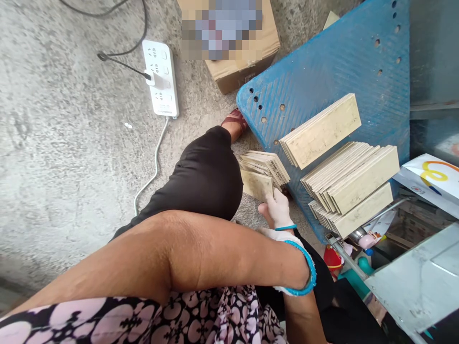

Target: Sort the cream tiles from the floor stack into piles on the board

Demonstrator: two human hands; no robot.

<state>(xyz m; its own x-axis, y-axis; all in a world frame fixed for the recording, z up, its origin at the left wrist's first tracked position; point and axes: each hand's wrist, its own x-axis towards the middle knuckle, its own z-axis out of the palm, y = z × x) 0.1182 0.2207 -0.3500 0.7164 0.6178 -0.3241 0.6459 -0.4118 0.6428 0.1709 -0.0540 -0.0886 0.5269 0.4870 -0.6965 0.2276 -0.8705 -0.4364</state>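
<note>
My right hand (278, 210), in a white glove with a blue cuff, closes on the edge of a thin beige rectangular strip (257, 184). Right beside that strip, low near the floor, stands a stack of similar strips (267, 165). My left arm crosses the middle of the view. At its wrist a white glove with a blue cuff (304, 267) shows, but the fingers of my left hand are hidden. On the blue plastic board (322, 67) to the right lie more beige strips in groups: an upper bundle (321, 134) and a larger one (366, 181).
A white power strip (160, 79) with a plugged-in black cable lies on the concrete floor (71, 119). A cardboard box (247, 67) stands at the top, a blurred item on it. At right are a metal frame (418, 282) and a white printed bag (430, 184).
</note>
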